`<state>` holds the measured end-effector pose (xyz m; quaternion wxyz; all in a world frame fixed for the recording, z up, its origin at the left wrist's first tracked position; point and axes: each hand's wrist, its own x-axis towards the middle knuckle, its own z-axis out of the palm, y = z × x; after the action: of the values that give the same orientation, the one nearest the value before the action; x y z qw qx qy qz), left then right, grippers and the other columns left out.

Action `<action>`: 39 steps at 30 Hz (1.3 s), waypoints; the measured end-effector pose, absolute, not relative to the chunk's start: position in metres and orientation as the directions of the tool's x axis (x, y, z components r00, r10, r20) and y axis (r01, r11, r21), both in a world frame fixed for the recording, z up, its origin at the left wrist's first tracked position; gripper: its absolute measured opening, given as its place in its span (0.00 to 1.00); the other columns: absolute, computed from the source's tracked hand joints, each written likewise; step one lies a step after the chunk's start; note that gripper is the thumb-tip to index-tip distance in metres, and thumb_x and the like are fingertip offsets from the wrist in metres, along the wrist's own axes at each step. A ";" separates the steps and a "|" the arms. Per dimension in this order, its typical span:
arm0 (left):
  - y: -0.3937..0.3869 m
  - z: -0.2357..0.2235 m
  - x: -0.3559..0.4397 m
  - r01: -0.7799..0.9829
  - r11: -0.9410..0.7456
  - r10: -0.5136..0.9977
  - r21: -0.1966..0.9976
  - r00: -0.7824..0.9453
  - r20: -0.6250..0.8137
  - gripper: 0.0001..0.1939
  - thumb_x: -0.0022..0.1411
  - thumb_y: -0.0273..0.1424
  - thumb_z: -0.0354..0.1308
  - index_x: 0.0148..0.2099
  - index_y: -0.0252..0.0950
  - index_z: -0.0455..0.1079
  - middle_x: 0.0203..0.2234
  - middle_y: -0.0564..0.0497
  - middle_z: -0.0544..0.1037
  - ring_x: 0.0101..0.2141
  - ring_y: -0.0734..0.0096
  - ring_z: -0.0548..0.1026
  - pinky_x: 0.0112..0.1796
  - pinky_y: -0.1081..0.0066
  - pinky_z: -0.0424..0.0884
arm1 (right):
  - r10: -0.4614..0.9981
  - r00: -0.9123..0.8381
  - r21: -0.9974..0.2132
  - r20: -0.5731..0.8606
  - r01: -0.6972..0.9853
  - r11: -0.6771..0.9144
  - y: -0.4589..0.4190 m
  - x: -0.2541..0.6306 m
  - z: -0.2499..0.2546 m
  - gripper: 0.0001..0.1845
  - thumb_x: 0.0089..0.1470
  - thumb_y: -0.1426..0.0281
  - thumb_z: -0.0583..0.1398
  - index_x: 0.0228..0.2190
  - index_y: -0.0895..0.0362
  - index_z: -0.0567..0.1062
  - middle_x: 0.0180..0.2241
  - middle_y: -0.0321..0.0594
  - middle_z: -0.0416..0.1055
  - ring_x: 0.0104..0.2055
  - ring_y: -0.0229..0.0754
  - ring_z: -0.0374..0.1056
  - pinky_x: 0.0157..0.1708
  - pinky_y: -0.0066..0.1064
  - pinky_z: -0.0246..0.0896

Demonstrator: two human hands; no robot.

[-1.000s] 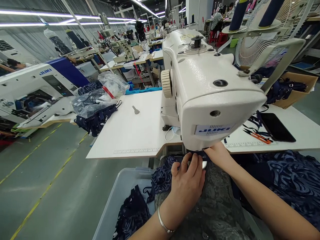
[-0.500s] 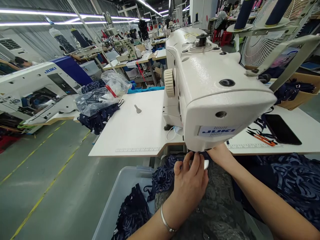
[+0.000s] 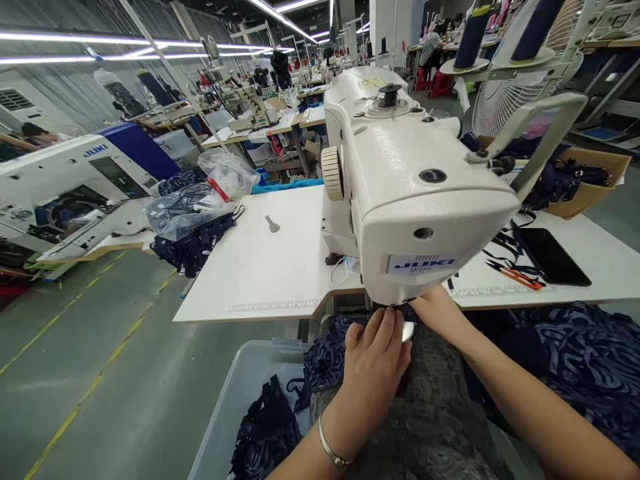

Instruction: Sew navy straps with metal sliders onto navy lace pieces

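Observation:
My left hand (image 3: 374, 357), with a silver bangle on the wrist, is closed with its fingers pressed together on a navy garment (image 3: 325, 363) just under the front of a white sewing machine (image 3: 400, 200). Ruffled navy fabric hangs down to the left of this hand. Beside its fingers shows a shiny, rounded white piece (image 3: 409, 332). My right hand (image 3: 437, 312) reaches in under the machine head from the right; its fingers are hidden there. The needle area is out of sight behind the head and my left fingers.
A clear plastic bin (image 3: 225, 393) with navy garments stands low at left. On the white table (image 3: 260, 267) lie a small grey metal piece (image 3: 272, 225), orange-handled snips (image 3: 520, 277) and a black phone (image 3: 555, 257). Bagged navy pieces (image 3: 190, 207) sit at the left edge; more navy fabric (image 3: 585, 360) lies right.
The camera view has shifted slightly. My left fingers lie a little flatter and closer together on the garment; my right hand stays under the machine head.

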<state>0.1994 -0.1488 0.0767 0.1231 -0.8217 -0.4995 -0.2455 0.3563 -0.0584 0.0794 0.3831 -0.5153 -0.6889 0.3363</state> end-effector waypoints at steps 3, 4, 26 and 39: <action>-0.153 0.071 0.195 0.863 -0.504 0.739 0.030 0.414 0.531 0.15 0.70 0.32 0.50 0.57 0.38 0.68 0.51 0.50 0.77 0.52 0.68 0.72 0.48 0.64 0.59 | 0.987 -0.141 -0.883 0.076 0.451 0.133 -0.068 0.359 0.079 0.09 0.56 0.62 0.55 0.31 0.54 0.70 0.33 0.41 0.71 0.37 0.47 0.68 0.41 0.39 0.65; -0.154 0.069 0.193 0.858 -0.513 0.739 0.032 0.422 0.526 0.15 0.70 0.30 0.51 0.57 0.39 0.68 0.51 0.51 0.76 0.52 0.68 0.72 0.48 0.65 0.60 | 0.990 -0.129 -0.894 0.057 0.434 0.108 -0.072 0.360 0.078 0.09 0.56 0.62 0.55 0.30 0.53 0.69 0.31 0.40 0.70 0.35 0.46 0.67 0.40 0.39 0.65; -0.159 0.072 0.189 0.832 -0.555 0.732 0.000 0.488 0.475 0.18 0.69 0.24 0.50 0.58 0.39 0.66 0.54 0.51 0.75 0.55 0.67 0.69 0.48 0.63 0.58 | 0.994 -0.075 -0.934 0.082 0.341 0.103 -0.082 0.356 0.068 0.10 0.59 0.60 0.54 0.33 0.53 0.67 0.31 0.38 0.65 0.37 0.45 0.66 0.37 0.34 0.62; -0.149 0.083 0.203 0.887 -0.461 0.779 0.036 0.385 0.495 0.17 0.68 0.33 0.52 0.57 0.35 0.68 0.53 0.47 0.75 0.54 0.61 0.70 0.47 0.59 0.57 | 0.973 -0.061 -0.865 0.224 0.448 0.227 -0.059 0.349 0.072 0.08 0.53 0.65 0.54 0.31 0.55 0.71 0.34 0.42 0.70 0.38 0.47 0.68 0.37 0.36 0.64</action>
<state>0.2028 -0.1493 0.0827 0.1180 -0.8237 -0.5054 -0.2282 0.3493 -0.0592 0.0723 0.4231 -0.5389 -0.6592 0.3100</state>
